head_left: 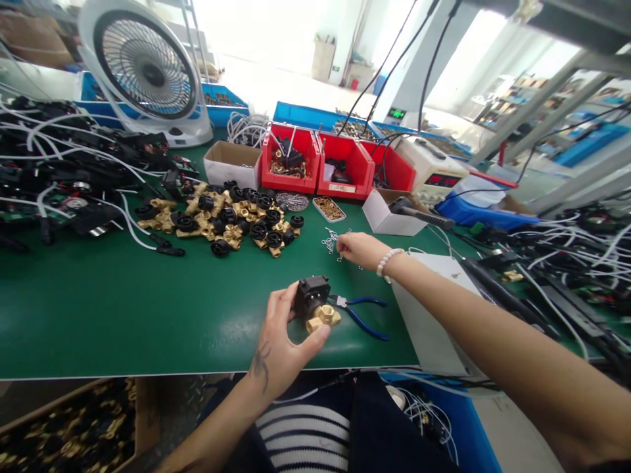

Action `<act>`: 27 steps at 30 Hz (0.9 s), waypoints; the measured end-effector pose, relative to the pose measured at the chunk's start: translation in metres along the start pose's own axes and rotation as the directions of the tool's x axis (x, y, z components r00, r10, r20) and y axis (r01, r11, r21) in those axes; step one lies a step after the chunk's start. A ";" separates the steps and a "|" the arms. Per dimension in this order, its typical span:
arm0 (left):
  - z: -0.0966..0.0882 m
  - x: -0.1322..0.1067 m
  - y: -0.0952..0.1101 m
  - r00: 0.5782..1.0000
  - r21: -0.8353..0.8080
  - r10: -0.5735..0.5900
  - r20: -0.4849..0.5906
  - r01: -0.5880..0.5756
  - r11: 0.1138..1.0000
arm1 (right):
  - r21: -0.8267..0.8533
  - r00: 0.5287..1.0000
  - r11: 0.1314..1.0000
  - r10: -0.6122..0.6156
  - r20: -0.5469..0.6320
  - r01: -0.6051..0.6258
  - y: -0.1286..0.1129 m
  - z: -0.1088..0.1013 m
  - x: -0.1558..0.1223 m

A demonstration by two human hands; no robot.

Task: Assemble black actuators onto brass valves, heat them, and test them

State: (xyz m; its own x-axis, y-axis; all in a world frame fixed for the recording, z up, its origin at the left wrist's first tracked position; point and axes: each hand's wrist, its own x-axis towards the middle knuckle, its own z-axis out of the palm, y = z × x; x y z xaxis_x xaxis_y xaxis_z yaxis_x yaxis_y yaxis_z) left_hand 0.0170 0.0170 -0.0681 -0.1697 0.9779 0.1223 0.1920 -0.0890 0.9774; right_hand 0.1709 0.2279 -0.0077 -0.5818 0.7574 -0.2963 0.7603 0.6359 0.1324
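My left hand [288, 335] grips a brass valve body [324, 318] joined to a black actuator box [311, 292], just above the green bench near its front edge. Farther back, my right hand [359, 248] has its fingers pinched together at a small heap of metal clips [329, 242]. Whether a clip is between those fingertips is hidden. Blue-handled pliers [362, 312] lie on the bench, right beside the actuator box.
Brass fittings with black caps [231, 217] are piled at the left. A tray of small brass parts [329, 209], red bins [290, 161], a white carton [394, 217] and a power supply [428, 167] stand behind. Cabled black units [73, 171] crowd the far left, near a fan [148, 72].
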 end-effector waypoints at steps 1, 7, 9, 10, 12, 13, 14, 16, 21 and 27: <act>0.000 0.000 0.000 1.000 -0.004 0.003 0.002 -0.003 1.000 | 0.005 1.000 1.000 -0.003 -0.008 0.003 0.001 -0.003 0.002; 0.000 0.000 -0.001 1.000 0.000 0.004 -0.004 -0.004 1.000 | 0.050 0.996 0.998 -0.025 -0.085 0.029 -0.001 -0.009 0.021; 0.000 -0.001 -0.002 1.000 -0.005 0.008 -0.006 -0.008 1.000 | 0.071 0.997 0.997 -0.033 -0.074 0.038 -0.002 -0.007 0.027; 0.000 -0.001 -0.003 1.000 -0.009 0.009 -0.006 -0.009 1.000 | 0.082 0.997 0.996 -0.038 -0.062 0.043 -0.001 -0.006 0.029; 0.000 -0.002 -0.004 1.000 -0.016 0.010 -0.003 -0.010 1.000 | 0.106 0.998 0.993 -0.049 -0.039 0.053 0.002 -0.003 0.031; 0.000 -0.002 -0.004 1.000 -0.020 0.011 -0.002 -0.011 1.000 | 0.119 0.998 0.991 -0.054 -0.029 0.057 0.004 -0.001 0.030; 0.000 -0.001 -0.004 1.000 -0.022 0.012 0.000 -0.012 1.000 | 0.133 0.998 0.989 -0.058 -0.022 0.061 0.006 0.000 0.028; 0.000 -0.001 -0.004 1.000 -0.022 0.008 0.002 -0.008 1.000 | 0.166 0.998 0.984 -0.059 -0.020 0.062 0.011 0.001 0.024; -0.001 -0.001 -0.001 1.000 -0.017 -0.005 0.004 0.005 1.000 | 0.313 0.993 0.949 -0.006 -0.116 0.042 0.020 -0.002 0.014; -0.001 -0.001 -0.001 1.000 -0.064 -0.012 0.019 0.013 0.998 | 0.659 0.969 0.749 0.106 -0.225 0.071 0.012 -0.021 -0.019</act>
State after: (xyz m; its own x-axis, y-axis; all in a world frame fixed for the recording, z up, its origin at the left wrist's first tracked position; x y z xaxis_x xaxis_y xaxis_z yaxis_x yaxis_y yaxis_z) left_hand 0.0158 0.0154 -0.0690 -0.1540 0.9822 0.1077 0.1271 -0.0884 0.9879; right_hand 0.1851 0.2247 0.0198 -0.5478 0.8344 -0.0605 0.7184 0.4321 -0.5451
